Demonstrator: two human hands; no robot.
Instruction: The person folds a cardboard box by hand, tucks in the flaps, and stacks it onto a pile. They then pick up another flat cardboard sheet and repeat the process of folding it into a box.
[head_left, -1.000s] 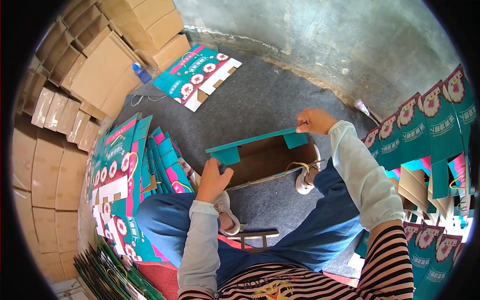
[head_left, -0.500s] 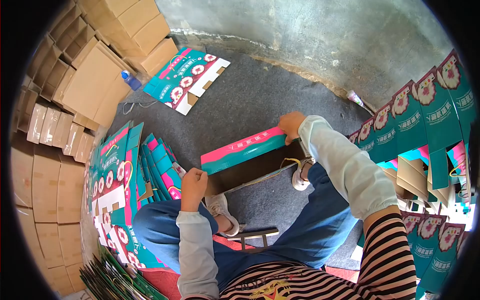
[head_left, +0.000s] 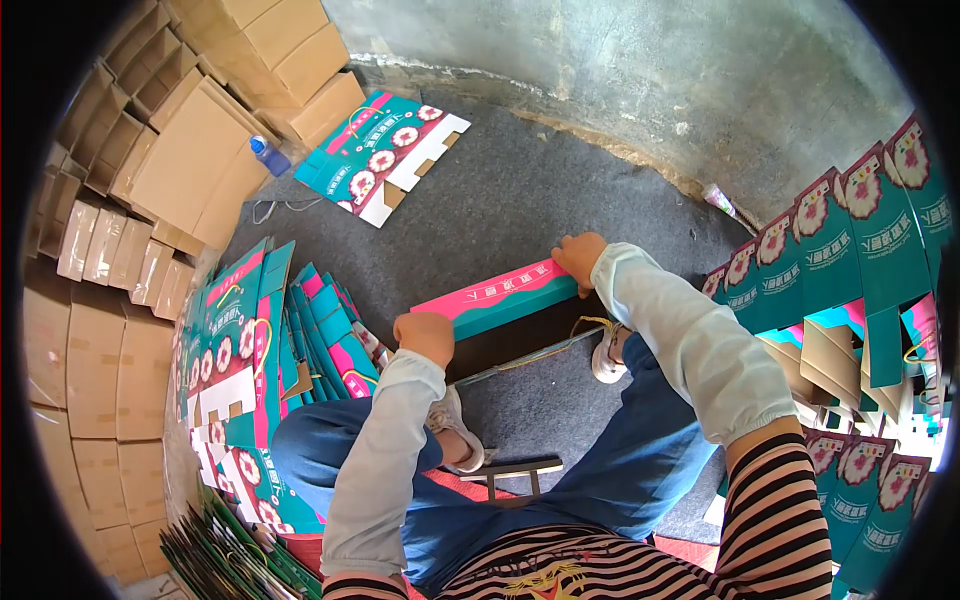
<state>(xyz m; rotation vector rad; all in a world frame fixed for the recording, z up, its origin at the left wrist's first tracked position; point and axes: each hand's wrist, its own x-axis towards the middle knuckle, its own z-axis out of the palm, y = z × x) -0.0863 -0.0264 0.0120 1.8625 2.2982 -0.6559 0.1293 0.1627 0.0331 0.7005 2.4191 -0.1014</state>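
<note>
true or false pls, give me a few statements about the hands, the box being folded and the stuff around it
1. Both hands press on the teal and pink box flap. True: the left hand is at its near end and the right hand at its far end.
2. The blue bottle stands on the box being folded. False: it lies on the floor by the plain cardboard sheets at upper left.
3. A flat printed carton lies on the grey carpet near the wall. True.
4. The folded teal boxes stand at the person's left. False: they stand at the right; flat printed blanks lie at the left.
5. The person wears gloves. False: both hands are bare, with pale sleeves.
</note>
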